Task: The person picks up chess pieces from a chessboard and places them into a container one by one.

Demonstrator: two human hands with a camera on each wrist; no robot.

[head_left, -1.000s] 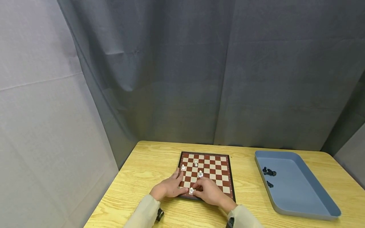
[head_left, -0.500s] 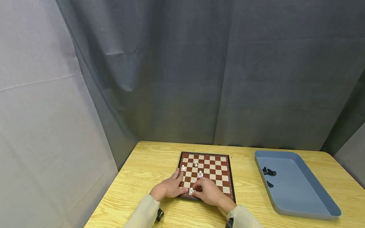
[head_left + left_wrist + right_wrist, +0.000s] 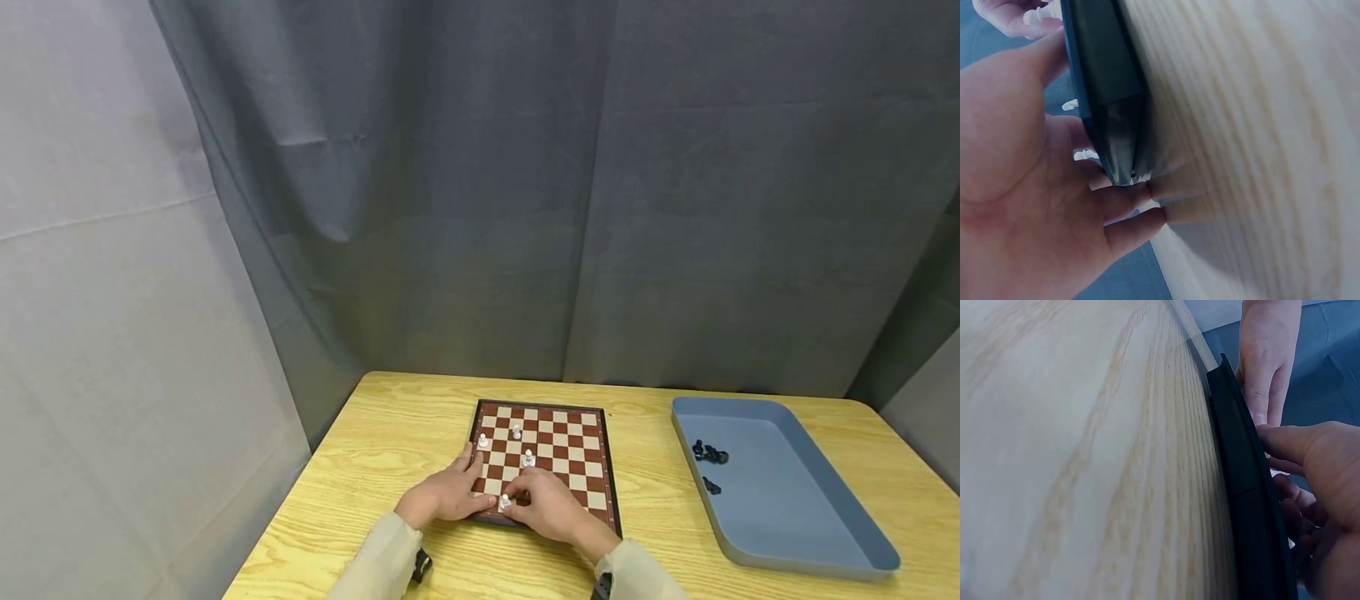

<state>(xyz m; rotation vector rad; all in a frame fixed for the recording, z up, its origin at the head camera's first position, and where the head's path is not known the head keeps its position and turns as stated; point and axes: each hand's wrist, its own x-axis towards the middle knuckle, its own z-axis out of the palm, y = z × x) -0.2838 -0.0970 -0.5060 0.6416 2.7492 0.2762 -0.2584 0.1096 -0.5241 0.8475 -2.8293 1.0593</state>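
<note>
A red-and-cream chessboard [image 3: 558, 439] with a dark frame lies on the wooden table. My left hand [image 3: 447, 492] rests along its left edge, fingers extended and thumb stretched along the near side. Near the front left corner, my right hand [image 3: 551, 504] pinches a small white chess piece [image 3: 505, 502], apparently a pawn, upright on a square; its fingers partly cover it. Farther up the board stand three white pieces: one by the left edge [image 3: 483, 441], another white piece [image 3: 517, 432] farther back, and a third white piece [image 3: 528, 458] just beyond the right fingers.
To the right stands a shallow blue-grey tray [image 3: 795, 500], with several black chess pieces [image 3: 709, 452] lying along its left side. Grey curtains [image 3: 480, 208] hang behind the table [image 3: 330, 492] and at its sides.
Both hands keep their places, with the right still pinching the white piece. The whole view has shifted very slightly.
</note>
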